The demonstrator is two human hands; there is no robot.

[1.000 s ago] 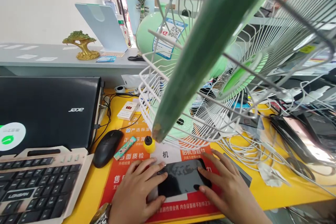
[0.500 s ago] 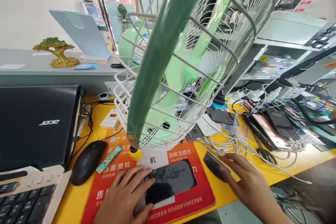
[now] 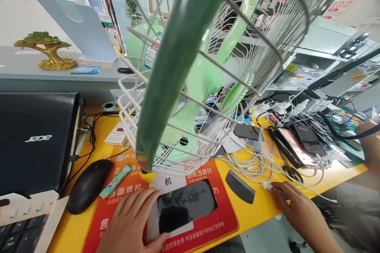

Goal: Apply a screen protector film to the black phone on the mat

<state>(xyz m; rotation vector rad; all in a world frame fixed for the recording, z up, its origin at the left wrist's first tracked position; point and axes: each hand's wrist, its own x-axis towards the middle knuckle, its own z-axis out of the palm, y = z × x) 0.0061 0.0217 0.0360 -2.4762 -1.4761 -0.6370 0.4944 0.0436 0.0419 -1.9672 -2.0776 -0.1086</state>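
**Left hand at the phone, right hand pinching a white scrap**

At the near edge, the left hand [image 3: 130,217] lies around the left end of the black phone [image 3: 187,205]; whether its grip presses or only rests, I cannot tell. The phone lies screen up on a red printed mat [image 3: 225,221]. To the right, the right hand [image 3: 297,203] has its grip clenched on a crumpled white scrap [image 3: 267,185] above the yellow tabletop [image 3: 260,203]. A dark grey flat piece [image 3: 240,187] lies between phone and right hand.

On the left are a black mouse [image 3: 89,186], a green patterned packet [image 3: 115,182] and part of a keyboard [image 3: 22,223]. A green fan [image 3: 204,79] in a wire guard looms over the mat. Beyond lie coiled white cables [image 3: 249,168], black-handled scissors [image 3: 292,174] and a pink phone [image 3: 292,144]; at the far right is another person's hand [image 3: 369,138].

Farther back stand a black Acer laptop [image 3: 35,122] and, on a grey ledge [image 3: 18,63], a gold-trunked tree ornament [image 3: 56,61] beside a pale blue stand [image 3: 86,29].
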